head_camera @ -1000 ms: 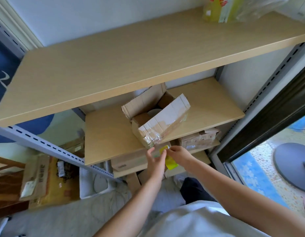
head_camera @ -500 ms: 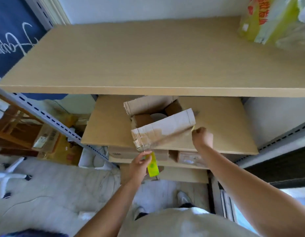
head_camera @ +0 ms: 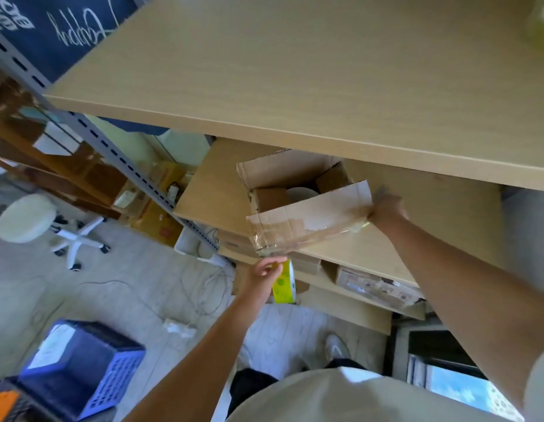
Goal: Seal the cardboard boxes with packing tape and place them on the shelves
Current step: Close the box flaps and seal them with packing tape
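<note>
An open cardboard box (head_camera: 283,181) stands at the front of the middle shelf (head_camera: 213,184), its near flap (head_camera: 310,217) raised. A strip of clear tape (head_camera: 310,236) runs along that flap's outer face. My left hand (head_camera: 266,274) grips a yellow-green tape roll (head_camera: 284,283) just below the flap's left corner. My right hand (head_camera: 385,208) presses the tape at the flap's right end. Something round and white shows inside the box.
The wide top shelf (head_camera: 295,86) overhangs the box. Lower shelves hold more cardboard boxes (head_camera: 374,286). On the floor are a blue crate (head_camera: 82,363), a white stool (head_camera: 30,219) and loose cables (head_camera: 203,287). A grey upright (head_camera: 106,147) stands left.
My right hand moved away from the roll to the flap's right end, drawing the tape out along the flap. My left hand kept the roll at the left corner. The camera swung left.
</note>
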`<action>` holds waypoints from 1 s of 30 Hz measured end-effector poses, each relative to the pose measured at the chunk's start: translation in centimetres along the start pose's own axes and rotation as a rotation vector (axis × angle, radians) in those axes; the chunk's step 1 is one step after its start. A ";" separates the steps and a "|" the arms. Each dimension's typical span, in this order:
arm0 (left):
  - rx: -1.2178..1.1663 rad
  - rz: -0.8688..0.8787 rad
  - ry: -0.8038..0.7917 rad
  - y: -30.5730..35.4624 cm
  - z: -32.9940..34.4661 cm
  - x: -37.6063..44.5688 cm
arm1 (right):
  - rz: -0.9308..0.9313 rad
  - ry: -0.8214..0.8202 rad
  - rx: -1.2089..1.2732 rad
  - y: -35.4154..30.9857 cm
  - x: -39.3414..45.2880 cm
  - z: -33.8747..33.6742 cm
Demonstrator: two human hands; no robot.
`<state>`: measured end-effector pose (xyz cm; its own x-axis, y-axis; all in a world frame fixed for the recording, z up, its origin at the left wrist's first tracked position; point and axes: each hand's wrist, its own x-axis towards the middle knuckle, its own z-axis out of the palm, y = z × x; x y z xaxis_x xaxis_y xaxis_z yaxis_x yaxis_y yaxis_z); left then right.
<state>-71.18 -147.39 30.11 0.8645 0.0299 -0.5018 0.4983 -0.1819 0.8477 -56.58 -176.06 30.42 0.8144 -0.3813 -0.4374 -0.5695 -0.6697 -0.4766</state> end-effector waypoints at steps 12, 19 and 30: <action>0.120 -0.003 0.022 -0.1 -1.0 0.9 | 0.002 0.151 0.068 2.0 -2.1 -0.9; 0.083 0.012 0.003 0.3 -0.7 0.0 | 0.056 0.150 -0.235 3.2 -2.4 -2.3; -0.150 -0.079 0.031 0.3 0.4 -0.9 | -0.182 -0.336 -0.177 10.6 -7.5 -5.8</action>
<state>-71.87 -147.85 30.74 0.8228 0.0688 -0.5641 0.5669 -0.0291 0.8233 -68.09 -183.98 33.07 0.8017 -0.0366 -0.5966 -0.3675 -0.8174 -0.4437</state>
